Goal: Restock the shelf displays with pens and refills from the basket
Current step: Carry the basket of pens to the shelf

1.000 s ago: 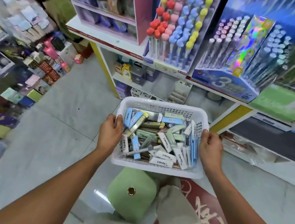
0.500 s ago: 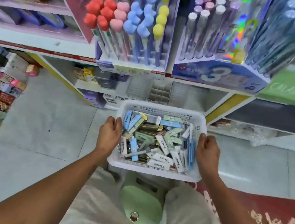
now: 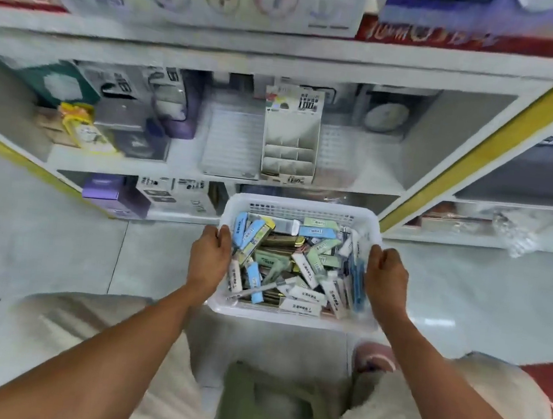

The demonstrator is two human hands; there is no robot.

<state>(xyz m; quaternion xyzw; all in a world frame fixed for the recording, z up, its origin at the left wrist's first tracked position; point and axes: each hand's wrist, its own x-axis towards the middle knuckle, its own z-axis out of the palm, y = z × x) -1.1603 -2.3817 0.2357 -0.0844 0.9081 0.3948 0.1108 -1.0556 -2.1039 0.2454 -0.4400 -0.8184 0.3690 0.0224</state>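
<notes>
A white plastic basket (image 3: 303, 207) hangs low in front of me, close to the floor. It is full of small boxes of pens and refills (image 3: 299, 267) in blue, green and white. My left hand (image 3: 209, 257) grips the basket's left rim with the fingers curled over the edge. My right hand (image 3: 385, 278) grips the right rim the same way. Straight ahead, on a low shelf, stands an empty white cardboard display box (image 3: 290, 142) with several compartments.
The low white shelf (image 3: 203, 175) holds boxes and a yellow packet (image 3: 82, 128) at left. A yellow-edged upright (image 3: 474, 156) divides the shelving at right. A green stool (image 3: 266, 411) sits between my knees. Grey tile floor (image 3: 40, 244) spreads left and right.
The view has dropped from the upper pen displays to the lower shelves. The basket has come down towards the floor, still held by both hands, and my knees are bent.
</notes>
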